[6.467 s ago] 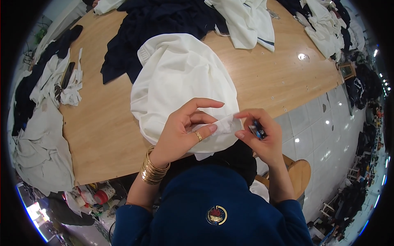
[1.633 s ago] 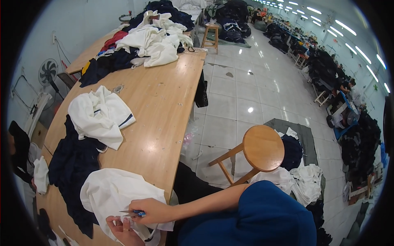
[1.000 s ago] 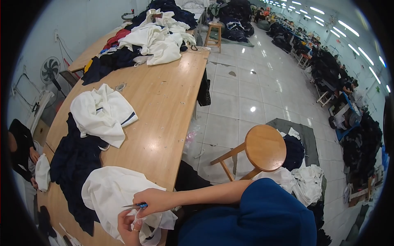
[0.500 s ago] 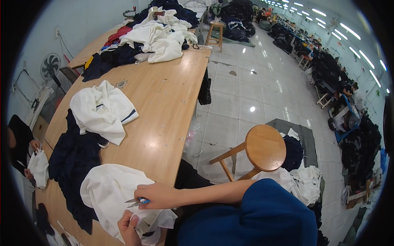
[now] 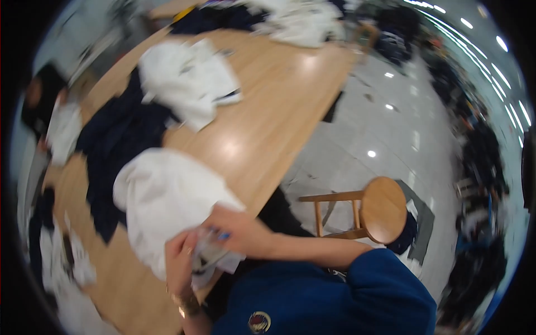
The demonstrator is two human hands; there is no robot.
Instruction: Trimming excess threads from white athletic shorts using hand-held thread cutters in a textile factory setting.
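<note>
A white garment point(image 5: 167, 195) lies bunched at the near edge of the table, in front of me. My right hand point(image 5: 240, 230) is closed around small thread snips point(image 5: 223, 235); only a bit of blue handle shows and motion blurs the blades. Close beside it, my left hand point(image 5: 181, 258) pinches the garment's near edge, the fingers bent and smeared a little. Dark trim shows in the cloth below both hands. Left of the garment a navy garment point(image 5: 125, 131) is spread out, and another white garment point(image 5: 187, 78) rests partly on it.
The wooden table point(image 5: 262, 106) runs away from me, with a heap of white clothes point(image 5: 304, 22) at its far end. On my right stands a round wooden stool point(image 5: 384, 209) beside cloth piled on the floor. At far left another person point(image 5: 47, 97) handles white cloth.
The view has swung, so the table and clothes sit higher and further right. My left hand has risen against the right one, and the snips' blades no longer show plainly.
</note>
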